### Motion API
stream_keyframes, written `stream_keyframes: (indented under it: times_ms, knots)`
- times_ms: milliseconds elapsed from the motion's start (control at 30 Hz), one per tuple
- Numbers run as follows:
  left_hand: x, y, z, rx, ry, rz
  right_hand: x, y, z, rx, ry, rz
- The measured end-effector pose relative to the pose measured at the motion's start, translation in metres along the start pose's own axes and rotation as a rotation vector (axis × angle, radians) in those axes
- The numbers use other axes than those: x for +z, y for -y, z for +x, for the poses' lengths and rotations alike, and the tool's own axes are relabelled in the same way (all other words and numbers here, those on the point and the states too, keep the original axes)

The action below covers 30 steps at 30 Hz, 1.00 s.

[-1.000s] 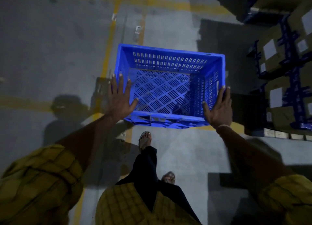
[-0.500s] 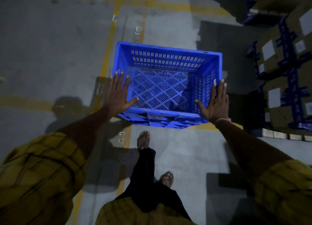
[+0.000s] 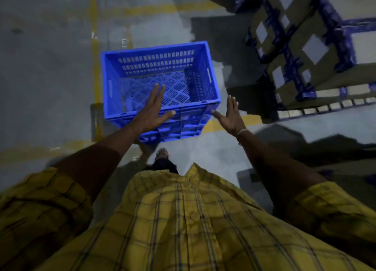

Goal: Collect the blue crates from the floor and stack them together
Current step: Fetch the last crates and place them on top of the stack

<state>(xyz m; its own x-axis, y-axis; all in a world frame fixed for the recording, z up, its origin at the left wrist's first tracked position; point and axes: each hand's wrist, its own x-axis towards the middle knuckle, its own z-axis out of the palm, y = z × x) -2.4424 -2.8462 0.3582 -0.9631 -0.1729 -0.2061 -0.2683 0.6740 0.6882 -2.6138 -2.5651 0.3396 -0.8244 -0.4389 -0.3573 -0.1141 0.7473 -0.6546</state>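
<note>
An empty blue slatted crate stands on the grey floor ahead of me, seemingly on top of other blue crate walls below its near rim. My left hand is spread flat with straight fingers over the crate's near edge, holding nothing. My right hand is also spread, just off the crate's near right corner and apart from it. Neither hand grips the crate.
Stacked cardboard boxes with white labels on blue pallets fill the right side. Yellow floor lines run left of and behind the crate. My sandalled foot stands just short of the crate.
Both hands came off the crate's sides and shifted right: the left now hovers over the near edge, the right hangs beside the corner. The view swung left, so the crate looks turned.
</note>
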Motion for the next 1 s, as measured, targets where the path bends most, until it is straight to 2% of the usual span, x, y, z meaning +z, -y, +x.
stream_keyframes:
  times_ms: [133,300,500,633,700,767,867,1000]
  knots:
    - [0.007,-0.027,0.028,0.128,0.089,0.005,-0.007,-0.022,-0.04,0.068,-0.101,0.062]
    - [0.018,-0.043,0.071,0.284,0.282,0.067,-0.006,-0.041,-0.071,0.198,-0.272,0.105]
    - [0.016,-0.062,0.098,0.457,0.474,0.033,0.023,-0.033,-0.13,0.404,-0.462,0.295]
    - [0.032,-0.062,0.107,0.513,0.579,0.035,0.043,-0.021,-0.175,0.555,-0.593,0.373]
    - [0.033,-0.055,0.111,0.474,0.571,0.02,0.054,-0.017,-0.185,0.528,-0.607,0.366]
    - [0.07,-0.082,0.088,0.631,0.818,0.068,0.088,-0.015,-0.264,0.779,-0.767,0.447]
    - [0.085,-0.088,0.076,0.631,0.842,0.044,0.114,-0.013,-0.3,0.848,-0.775,0.51]
    - [0.121,-0.113,0.028,0.72,0.989,0.104,0.149,-0.009,-0.377,1.009,-0.945,0.574]
